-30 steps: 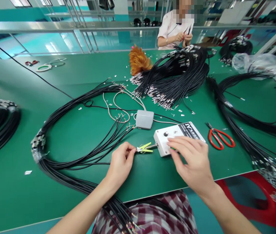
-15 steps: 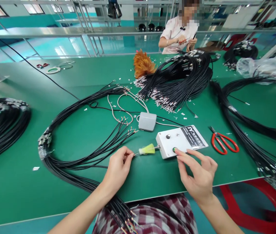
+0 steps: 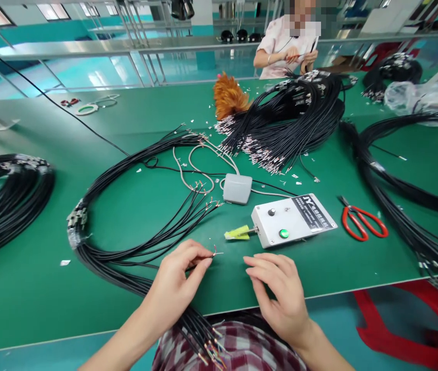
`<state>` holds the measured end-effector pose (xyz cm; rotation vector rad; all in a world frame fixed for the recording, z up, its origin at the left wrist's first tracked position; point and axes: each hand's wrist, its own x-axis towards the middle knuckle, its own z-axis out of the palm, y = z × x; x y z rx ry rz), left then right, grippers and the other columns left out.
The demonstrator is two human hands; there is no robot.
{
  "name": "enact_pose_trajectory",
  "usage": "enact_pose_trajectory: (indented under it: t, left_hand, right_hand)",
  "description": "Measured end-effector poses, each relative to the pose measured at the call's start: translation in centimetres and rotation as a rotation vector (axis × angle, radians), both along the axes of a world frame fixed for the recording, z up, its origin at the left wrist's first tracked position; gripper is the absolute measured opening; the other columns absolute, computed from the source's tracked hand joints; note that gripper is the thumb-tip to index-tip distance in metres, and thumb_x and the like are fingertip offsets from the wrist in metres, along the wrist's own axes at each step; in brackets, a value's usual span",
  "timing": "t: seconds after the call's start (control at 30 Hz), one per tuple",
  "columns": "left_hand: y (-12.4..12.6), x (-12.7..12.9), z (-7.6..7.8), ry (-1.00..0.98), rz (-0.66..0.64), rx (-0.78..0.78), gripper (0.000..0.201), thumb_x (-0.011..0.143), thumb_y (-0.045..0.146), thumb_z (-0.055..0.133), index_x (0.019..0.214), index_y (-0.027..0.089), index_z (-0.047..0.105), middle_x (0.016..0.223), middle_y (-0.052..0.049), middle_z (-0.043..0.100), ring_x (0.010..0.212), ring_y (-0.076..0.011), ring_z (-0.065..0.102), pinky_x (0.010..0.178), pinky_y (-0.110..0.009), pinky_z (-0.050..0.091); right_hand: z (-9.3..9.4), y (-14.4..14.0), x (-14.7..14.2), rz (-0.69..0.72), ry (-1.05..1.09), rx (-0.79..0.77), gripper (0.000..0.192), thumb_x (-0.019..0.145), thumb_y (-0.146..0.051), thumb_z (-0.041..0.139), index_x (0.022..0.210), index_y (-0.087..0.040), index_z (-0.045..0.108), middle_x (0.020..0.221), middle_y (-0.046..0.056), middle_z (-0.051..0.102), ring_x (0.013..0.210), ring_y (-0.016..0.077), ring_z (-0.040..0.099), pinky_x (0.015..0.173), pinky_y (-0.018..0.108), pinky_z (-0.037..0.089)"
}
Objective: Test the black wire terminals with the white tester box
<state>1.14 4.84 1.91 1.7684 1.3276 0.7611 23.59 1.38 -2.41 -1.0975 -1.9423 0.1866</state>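
My left hand (image 3: 178, 281) pinches the stripped end of a black cable (image 3: 214, 252), its thin coloured wires sticking out to the right. My right hand (image 3: 276, 291) hovers just right of that end with fingers spread and holds nothing. Beyond the hands a white control box (image 3: 300, 219) with a black knob and a green button (image 3: 283, 233) lies on the green table (image 3: 118, 216). A yellow-green spinning tip (image 3: 237, 233) juts from its left side. A looped bundle of black cables (image 3: 87, 226) runs from the left down to my lap.
A grey foot pedal (image 3: 237, 188) lies behind the box, red scissors (image 3: 361, 222) to its right. Large black cable bundles lie at the far middle (image 3: 288, 123), left (image 3: 6, 196) and right (image 3: 397, 185). An orange feather duster (image 3: 229, 98). Another person (image 3: 290, 46) works across the table.
My left hand pulled the cable end back from the yellow-green tip toward me. My right hand left the box's green button and came down beside the cable end.
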Motion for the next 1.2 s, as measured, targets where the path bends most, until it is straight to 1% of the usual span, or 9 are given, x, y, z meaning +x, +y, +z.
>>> enact_pose_trajectory:
  t: [0.4, 0.57, 0.67, 0.73, 0.8, 0.9, 0.93, 1.07, 1.2]
  left_hand:
    - [-0.5, 1.1, 0.7, 0.231, 0.056, 0.401, 0.012, 0.091, 0.014, 0.056, 0.087, 0.020, 0.065, 0.087, -0.003, 0.060, 0.083, -0.0176, 0.059, 0.075, -0.028, 0.046]
    - [6.6, -0.3, 0.4, 0.125, 0.358, 0.355, 0.012, 0.092, 0.026, 0.053, 0.093, 0.019, 0.062, 0.064, 0.003, 0.056, 0.054, -0.0140, 0.055, 0.056, -0.026, 0.045]
    - [10.7, -1.5, 0.6, 0.099, 0.395, 0.349, 0.025, 0.092, 0.026, 0.047, 0.115, 0.016, 0.052, 0.073, 0.002, 0.058, 0.058, -0.0158, 0.061, 0.058, -0.028, 0.049]
    - [10.7, -1.7, 0.7, 0.111, 0.339, 0.360, 0.029, 0.090, 0.025, 0.050, 0.117, 0.018, 0.052, 0.082, -0.001, 0.062, 0.070, -0.0178, 0.064, 0.066, -0.030, 0.052]
    - [8.5, -1.8, 0.7, 0.146, 0.173, 0.337, 0.014, 0.090, 0.026, 0.053, 0.100, 0.020, 0.061, 0.082, -0.002, 0.064, 0.075, -0.0179, 0.063, 0.071, -0.029, 0.051]
    - [4.6, -2.6, 0.6, 0.360, -0.380, 0.160, 0.023, 0.096, 0.024, 0.044, 0.085, 0.021, 0.065, 0.079, -0.002, 0.065, 0.072, -0.0169, 0.062, 0.069, -0.026, 0.050]
    - [3.8, -3.2, 0.6, 0.469, -0.429, 0.138, 0.026, 0.097, 0.023, 0.041, 0.087, 0.021, 0.065, 0.082, -0.004, 0.065, 0.074, -0.0187, 0.062, 0.070, -0.029, 0.051]
    - [2.6, -5.2, 0.7, 0.657, -0.261, 0.202, 0.027, 0.097, 0.021, 0.039, 0.109, 0.018, 0.062, 0.113, -0.014, 0.061, 0.100, -0.0276, 0.059, 0.088, -0.042, 0.048]
    - [0.0, -3.9, 1.7, 0.567, -0.631, -0.011, 0.019, 0.091, 0.011, 0.049, 0.096, 0.024, 0.062, 0.098, -0.003, 0.065, 0.092, -0.0223, 0.060, 0.080, -0.032, 0.047]
  right_hand:
    - [-1.0, 0.1, -0.3, -0.010, 0.067, -0.085, 0.024, 0.090, -0.002, 0.056, 0.105, -0.021, 0.061, 0.107, 0.004, 0.073, 0.103, 0.0212, 0.060, 0.088, 0.040, 0.047]
    - [-1.1, 0.1, -0.5, -0.018, 0.077, -0.067, 0.025, 0.090, -0.002, 0.056, 0.104, -0.021, 0.061, 0.108, 0.004, 0.073, 0.103, 0.0211, 0.060, 0.088, 0.040, 0.047]
    - [-1.2, 0.2, -0.5, -0.021, 0.082, -0.058, 0.025, 0.089, -0.001, 0.056, 0.104, -0.021, 0.061, 0.107, 0.005, 0.073, 0.103, 0.0208, 0.060, 0.087, 0.040, 0.048]
    - [-1.2, 0.2, -0.4, -0.023, 0.091, -0.058, 0.026, 0.089, 0.000, 0.055, 0.104, -0.020, 0.061, 0.107, 0.005, 0.073, 0.103, 0.0207, 0.060, 0.087, 0.040, 0.048]
    - [-1.2, 0.3, -0.4, -0.022, 0.097, -0.058, 0.027, 0.089, 0.000, 0.055, 0.105, -0.021, 0.061, 0.107, 0.005, 0.073, 0.103, 0.0208, 0.061, 0.087, 0.040, 0.049]
    - [-1.2, 0.3, -0.4, -0.012, 0.093, -0.070, 0.026, 0.089, -0.001, 0.056, 0.105, -0.021, 0.061, 0.107, 0.005, 0.073, 0.102, 0.0209, 0.061, 0.087, 0.040, 0.049]
    - [-1.2, 0.3, -0.4, -0.010, 0.089, -0.074, 0.026, 0.089, -0.001, 0.056, 0.105, -0.021, 0.061, 0.107, 0.004, 0.073, 0.102, 0.0210, 0.061, 0.087, 0.040, 0.049]
    - [-1.2, 0.3, -0.3, 0.003, 0.079, -0.081, 0.024, 0.089, -0.001, 0.056, 0.103, -0.021, 0.061, 0.105, 0.005, 0.074, 0.102, 0.0206, 0.061, 0.087, 0.040, 0.049]
    - [-1.2, 0.3, -0.3, 0.002, 0.076, -0.079, 0.023, 0.090, -0.002, 0.056, 0.103, -0.020, 0.062, 0.105, 0.005, 0.074, 0.101, 0.0205, 0.062, 0.086, 0.041, 0.050]
